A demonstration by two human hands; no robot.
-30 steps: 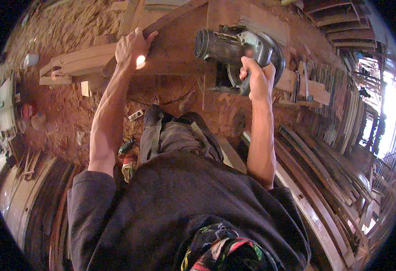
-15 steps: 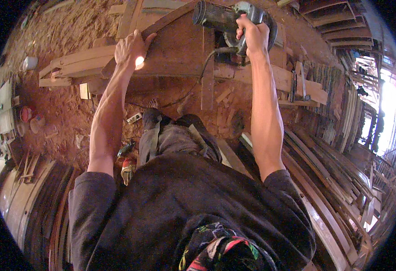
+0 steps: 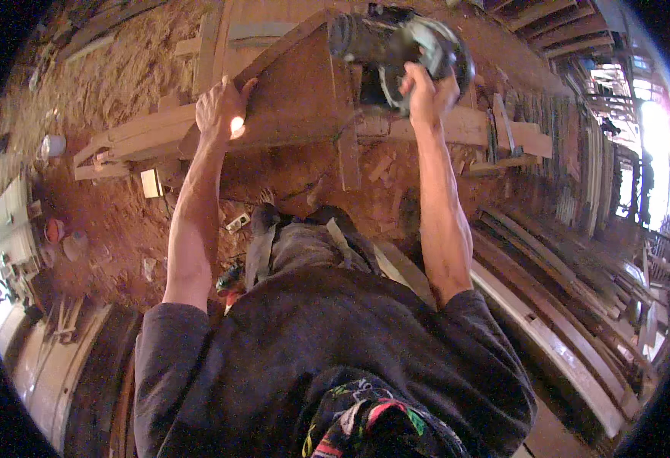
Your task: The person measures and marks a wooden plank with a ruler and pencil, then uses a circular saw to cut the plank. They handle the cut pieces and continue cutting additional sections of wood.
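My right hand is wrapped round the handle of a dark circular saw. The saw is lifted over the work area at the top of the view, slightly smeared by motion; its blade cannot be made out. At the upper left, my left hand grips a narrow curved wooden strip, its thumb pointing right. This strip runs from beneath my hand up towards the saw's black motor end. Under it lie wide reddish boards. A bright spot of light falls by my left wrist.
A short board juts toward me from the bench. On the dirt floor lie a white power socket block and wood offcuts. Long planks are stacked at the right, more boards at the lower left. A white bucket stands far left.
The saw has turned and come slightly nearer to me with my right hand. My left hand keeps its place on the curved strip. The whole view has shifted a little.
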